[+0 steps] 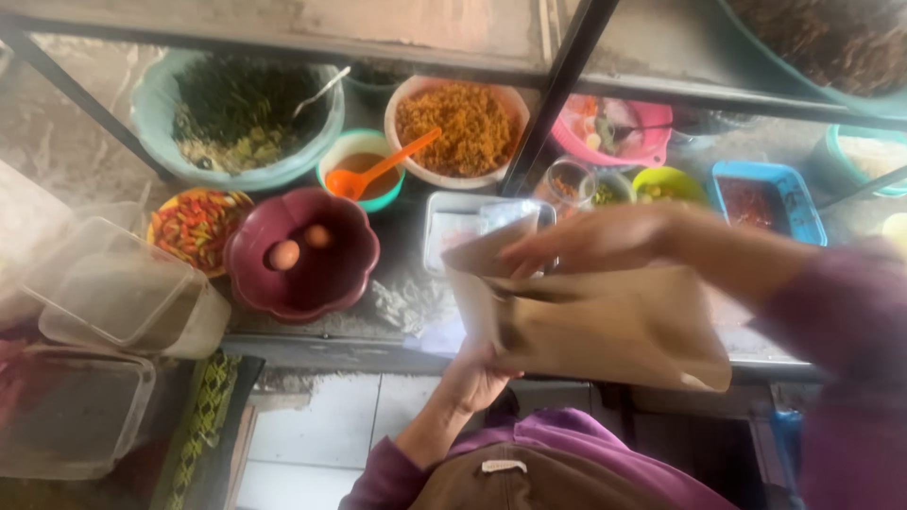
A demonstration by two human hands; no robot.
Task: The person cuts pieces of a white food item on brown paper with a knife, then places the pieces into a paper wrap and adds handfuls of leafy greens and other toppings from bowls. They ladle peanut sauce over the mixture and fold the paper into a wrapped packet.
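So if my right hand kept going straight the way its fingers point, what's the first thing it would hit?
The right hand points leftward over the brown paper. Continuing that way, it would probably first meet the clear plastic piece at its fingertips, then the maroon bowl holding two eggs; depth is unclear.

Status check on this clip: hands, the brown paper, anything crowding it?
Left hand under the brown paper sheet, supporting it. Right hand pressing its top fold. Paper held above the counter edge; maroon bowl with two eggs close to its left, not touching.

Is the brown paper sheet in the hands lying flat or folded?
Folded: the brown paper sheet bends into a cone between left hand and right hand.
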